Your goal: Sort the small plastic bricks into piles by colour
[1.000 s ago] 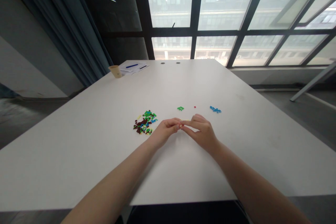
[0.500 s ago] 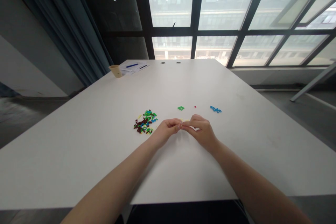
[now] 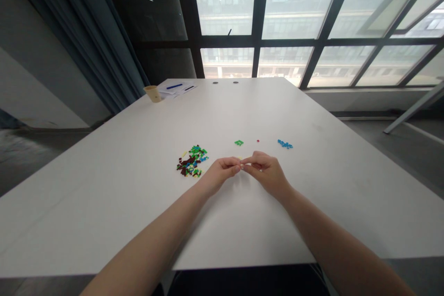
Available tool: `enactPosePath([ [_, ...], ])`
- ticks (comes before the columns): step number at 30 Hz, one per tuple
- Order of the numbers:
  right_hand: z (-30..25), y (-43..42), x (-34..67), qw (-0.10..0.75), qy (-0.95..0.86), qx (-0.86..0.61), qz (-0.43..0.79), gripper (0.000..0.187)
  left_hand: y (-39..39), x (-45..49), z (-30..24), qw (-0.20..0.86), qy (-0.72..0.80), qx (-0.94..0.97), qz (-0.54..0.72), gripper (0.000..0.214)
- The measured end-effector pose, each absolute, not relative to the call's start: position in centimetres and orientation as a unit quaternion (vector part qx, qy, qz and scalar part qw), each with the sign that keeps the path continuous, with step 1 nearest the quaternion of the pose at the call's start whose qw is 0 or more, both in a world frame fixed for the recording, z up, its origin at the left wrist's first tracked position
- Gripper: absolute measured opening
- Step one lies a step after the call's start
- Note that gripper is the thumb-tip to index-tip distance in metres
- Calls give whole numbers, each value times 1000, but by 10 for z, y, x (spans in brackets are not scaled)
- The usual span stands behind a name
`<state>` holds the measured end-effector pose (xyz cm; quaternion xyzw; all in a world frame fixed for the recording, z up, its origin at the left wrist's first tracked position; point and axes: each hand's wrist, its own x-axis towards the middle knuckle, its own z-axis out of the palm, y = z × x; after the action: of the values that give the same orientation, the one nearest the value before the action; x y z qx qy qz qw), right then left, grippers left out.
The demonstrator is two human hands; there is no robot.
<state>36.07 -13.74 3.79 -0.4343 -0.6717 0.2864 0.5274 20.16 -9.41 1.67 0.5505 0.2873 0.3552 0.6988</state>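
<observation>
- Presently, at far left, a blue-grey curtain (image 3: pixel 79 23) hangs in folds.
- A beige paper cup (image 3: pixel 153 94) stands upright on the white desk (image 3: pixel 243 115), with loose papers (image 3: pixel 169 92) just beside it and a blue pen (image 3: pixel 174 86) lying on them.
- A mixed heap of small plastic pieces (image 3: pixel 189 162), chiefly dark brown and green with some blue and yellow, lies just left of the left hand.
- Left hand (image 3: pixel 221 172): thumb and forefinger closed to a pinch.
- Green cluster (image 3: pixel 239 143): on the desk, beyond the fingertips.
- Tiny pale piece (image 3: pixel 242 166): pinched where the fingertips of both hands meet; too small for its form to be determined.
- Single red piece (image 3: pixel 258 141): on the desk, between the green and blue groups.
- Right hand (image 3: pixel 268 172): thumb and forefinger nearly closed, gripping the same piece from the right; other fingers curled.
- Blue cluster (image 3: pixel 285 144): on the desk, beyond and right of the right hand.
</observation>
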Motion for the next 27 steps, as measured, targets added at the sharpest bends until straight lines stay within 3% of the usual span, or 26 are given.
enactPosePath([
  [7, 41, -128, 380, 504, -686, -469, 235, 17, -92, 201, 10, 685, 359, 543, 328, 26],
  [12, 21, -105, 413, 339, -685, -629, 139, 16, -87, 199, 7, 662, 410, 535, 327, 33],
  [16, 1, -96, 419, 232, -658, -697, 165, 16, -87, 199, 10, 650, 427, 532, 335, 35],
  [27, -9, -93, 411, 186, -628, -727, 205, 21, -90, 199, 17, 638, 435, 540, 335, 32],
])
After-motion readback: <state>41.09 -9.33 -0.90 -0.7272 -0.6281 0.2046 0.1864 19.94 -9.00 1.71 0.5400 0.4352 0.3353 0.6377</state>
